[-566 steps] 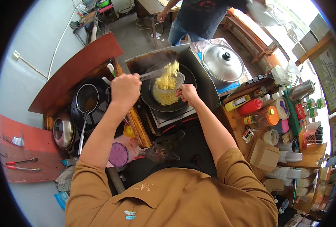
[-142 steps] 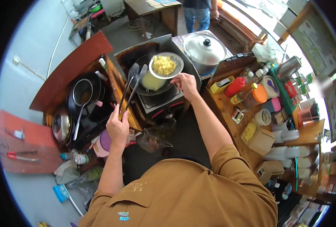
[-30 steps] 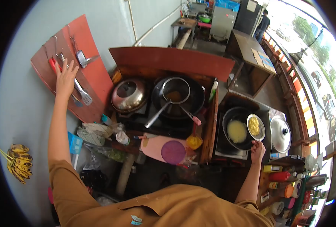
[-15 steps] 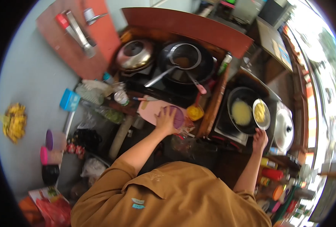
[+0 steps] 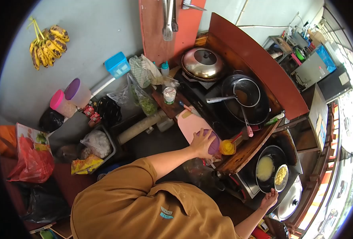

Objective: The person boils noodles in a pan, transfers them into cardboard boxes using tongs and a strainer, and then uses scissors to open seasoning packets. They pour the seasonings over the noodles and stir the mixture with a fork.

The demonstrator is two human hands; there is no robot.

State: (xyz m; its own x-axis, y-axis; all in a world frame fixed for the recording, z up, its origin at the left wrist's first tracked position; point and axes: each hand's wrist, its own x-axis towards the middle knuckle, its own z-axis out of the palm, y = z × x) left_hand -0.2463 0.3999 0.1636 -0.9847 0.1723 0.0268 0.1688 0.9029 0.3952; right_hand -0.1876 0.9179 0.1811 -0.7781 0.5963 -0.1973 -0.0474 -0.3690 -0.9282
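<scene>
My left hand (image 5: 202, 143) is wrapped round a purple lid or container (image 5: 214, 144) at the lower edge of the pink cutting board (image 5: 192, 124). Beside it is a yellow cup (image 5: 227, 147) with yellow contents and a red handle. My right hand (image 5: 269, 198) grips the edge of a small metal bowl (image 5: 284, 184) with yellow food in it. That bowl is over the right side of a dark wok (image 5: 271, 153), where a pale yellow round of liquid or batter (image 5: 265, 168) lies.
A lidded pan (image 5: 203, 63) and a large wok (image 5: 228, 93) with a strainer sit on the black stove. A silver lid (image 5: 291, 202) lies right of the small wok. Bags, a white jar (image 5: 169, 95) and a blue container (image 5: 117, 65) stand at the left.
The head view has turned, so the stove and woks appear further right and tilted. Both hands keep their holds, on the purple item and on the bowl.
</scene>
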